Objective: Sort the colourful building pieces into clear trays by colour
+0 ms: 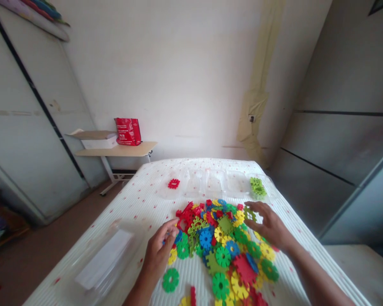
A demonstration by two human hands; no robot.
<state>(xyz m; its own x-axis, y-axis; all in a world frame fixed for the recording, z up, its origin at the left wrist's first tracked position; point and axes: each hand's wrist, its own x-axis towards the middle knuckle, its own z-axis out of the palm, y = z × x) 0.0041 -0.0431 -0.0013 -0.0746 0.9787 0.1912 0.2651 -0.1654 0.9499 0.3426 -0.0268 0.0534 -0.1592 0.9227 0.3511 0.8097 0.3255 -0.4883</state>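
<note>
A heap of plastic interlocking building pieces in red, blue, green and yellow covers the near part of the bed. At its right edge, my right hand has a light green square frame piece between thumb and fingers. My left hand is at the heap's left edge, fingers loosely bent and apart, beside red pieces and a light green piece. No piece is visibly gripped there. Apart from the heap, a green gear-shaped disc lies nearer me.
Behind the heap, a clear compartment tray holds a red piece at left and light green pieces at right. A clear container with a white sheet lies left. A side table bears a red bag and a box.
</note>
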